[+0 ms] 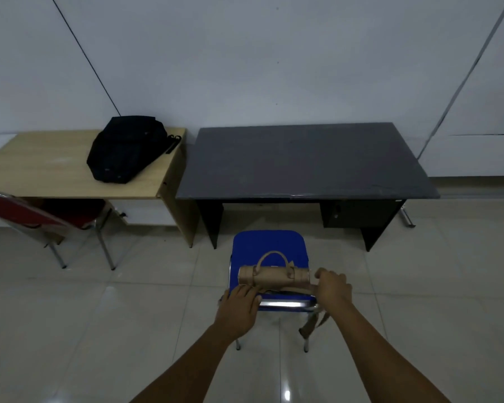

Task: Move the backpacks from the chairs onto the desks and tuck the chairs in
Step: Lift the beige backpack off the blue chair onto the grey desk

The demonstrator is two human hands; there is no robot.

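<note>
While left hand (239, 304) and right hand (333, 289) clutch tan backpack (274, 276) on blue chair (269, 242), black backpack (122, 152) on wooden desk (41, 170)

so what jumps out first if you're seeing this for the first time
Front and centre, a beige backpack lies on the blue chair, with the right hand gripping one end and the left hand at the other. Behind it stands a dark desk; on the wooden desk to the left lies a black backpack.

Both forearms extended, left hand (239, 306) palm-down, right hand (332, 289) clenched in grip
</note>
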